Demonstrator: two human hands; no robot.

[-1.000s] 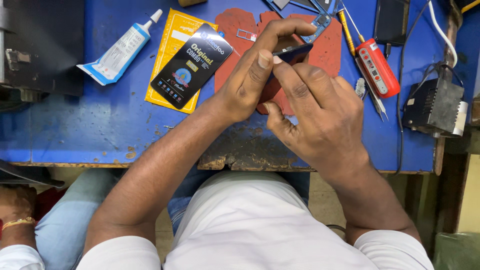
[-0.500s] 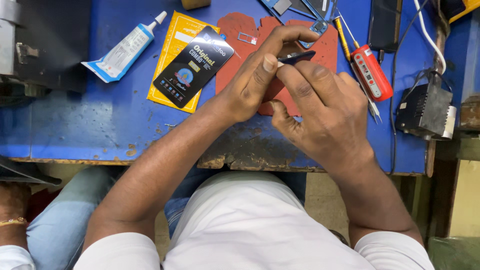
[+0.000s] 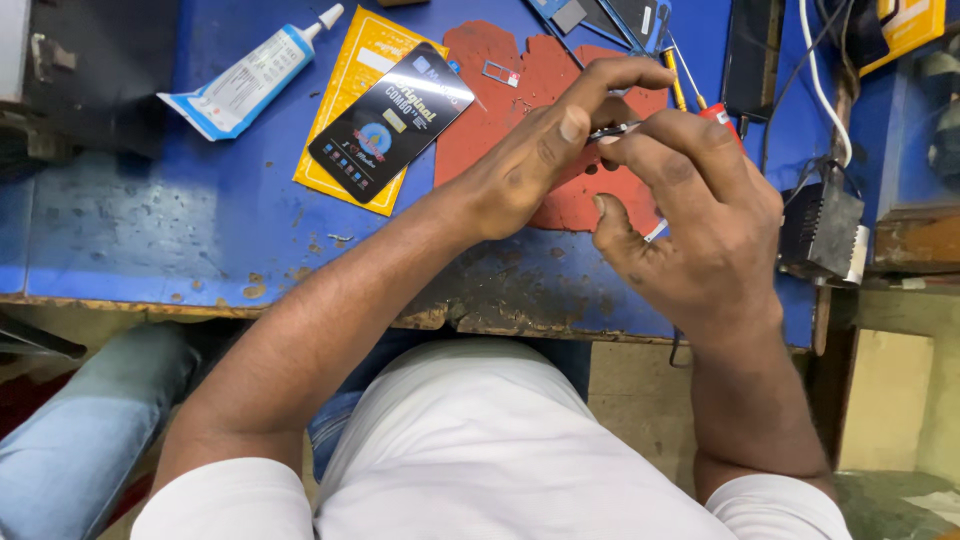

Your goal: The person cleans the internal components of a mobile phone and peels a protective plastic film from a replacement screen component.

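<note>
Dark and slim, a small part (image 3: 612, 131) lies crosswise between both hands — left hand (image 3: 530, 165) and right hand (image 3: 700, 215) each pinching an end — above the red mat (image 3: 500, 75).

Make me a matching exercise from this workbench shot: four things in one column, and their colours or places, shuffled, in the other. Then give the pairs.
Things:
1. glue tube
2. black packet
3. red mat
4. small dark part

Places and colours:
A. pinched between the fingertips of the left hand and the right hand
B. lies flat under the hands, on the blue bench
C. white and blue, at the bench's far left, nozzle pointing away from the person
D. rests on top of a yellow card

Pairs: 1-C, 2-D, 3-B, 4-A
</note>
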